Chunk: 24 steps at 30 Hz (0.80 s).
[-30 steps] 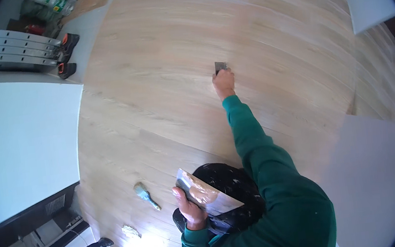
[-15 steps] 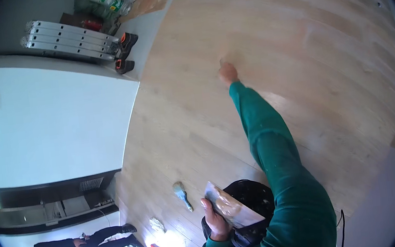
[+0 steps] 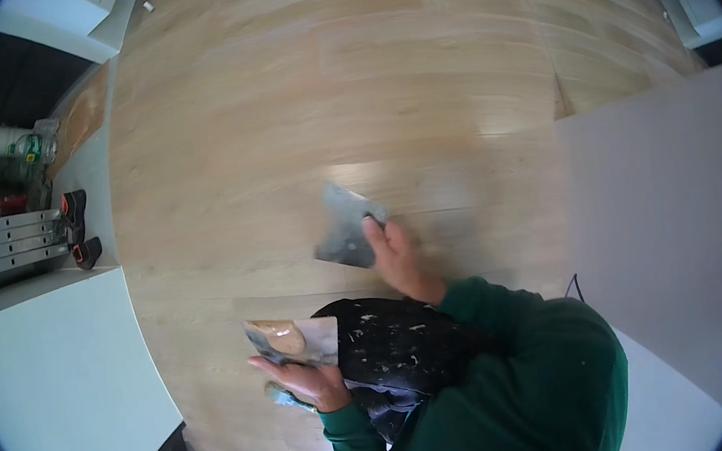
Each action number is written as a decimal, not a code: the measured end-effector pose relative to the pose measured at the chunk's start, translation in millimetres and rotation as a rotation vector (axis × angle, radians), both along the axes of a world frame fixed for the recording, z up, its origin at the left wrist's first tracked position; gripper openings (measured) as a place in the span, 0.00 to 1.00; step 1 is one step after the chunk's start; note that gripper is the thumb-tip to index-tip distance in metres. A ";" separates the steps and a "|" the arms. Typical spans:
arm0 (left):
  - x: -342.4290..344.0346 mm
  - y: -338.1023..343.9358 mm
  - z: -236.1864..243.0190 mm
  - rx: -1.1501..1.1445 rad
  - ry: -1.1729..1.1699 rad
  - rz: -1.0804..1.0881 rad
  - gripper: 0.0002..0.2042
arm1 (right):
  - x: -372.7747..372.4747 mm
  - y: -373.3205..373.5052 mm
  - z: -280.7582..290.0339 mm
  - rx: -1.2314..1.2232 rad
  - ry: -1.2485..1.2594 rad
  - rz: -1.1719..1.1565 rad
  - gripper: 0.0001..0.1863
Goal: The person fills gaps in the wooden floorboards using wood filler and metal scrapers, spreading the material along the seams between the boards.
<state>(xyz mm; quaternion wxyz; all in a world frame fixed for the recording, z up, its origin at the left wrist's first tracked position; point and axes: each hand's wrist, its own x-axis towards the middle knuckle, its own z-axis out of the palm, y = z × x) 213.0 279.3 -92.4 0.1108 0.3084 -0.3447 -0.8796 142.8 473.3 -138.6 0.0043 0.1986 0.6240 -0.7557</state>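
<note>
Wood-look plank floor, pale, seams running across the view. Right hand closed around the handle end of a wide metal filler blade; blade lies flat-ish against the floor just ahead of the hand, somewhat blurred. Left hand open under a second flat blade, thumb clamping it from the near side; a lump of tan filler sits on top of it. Dark paint-spattered knee between the two hands.

Risks, judged from this frame:
- Loaded blade looks slightly tilted; more tilt and the filler could slide off onto the floor below the left hand.
- Steel edge on finished planks: too steep an angle or a gritty edge may scratch the surface.
- Small teal-handled tool on the floor just under the left hand could be knelt on.
- Cable right of the right arm is a possible snag.
</note>
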 end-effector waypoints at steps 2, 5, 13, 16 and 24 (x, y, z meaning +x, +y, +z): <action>-9.1 9.4 0.0 0.010 0.013 -0.060 0.33 | 4.4 -12.4 23.1 -0.021 0.402 -0.022 0.16; -15.2 25.2 18.1 -0.043 0.020 -0.081 0.30 | 18.1 -24.1 71.6 0.196 0.825 0.146 0.16; 16.3 -23.2 81.1 -0.064 0.126 0.108 0.27 | 31.3 -42.8 67.5 0.396 0.840 0.694 0.14; 41.1 -59.7 91.8 -0.131 0.280 0.208 0.29 | 56.6 -48.4 83.3 -0.114 0.435 0.369 0.14; 62.0 -85.4 138.7 -0.549 0.340 0.381 0.29 | 105.1 -115.1 162.8 -0.566 0.333 0.202 0.15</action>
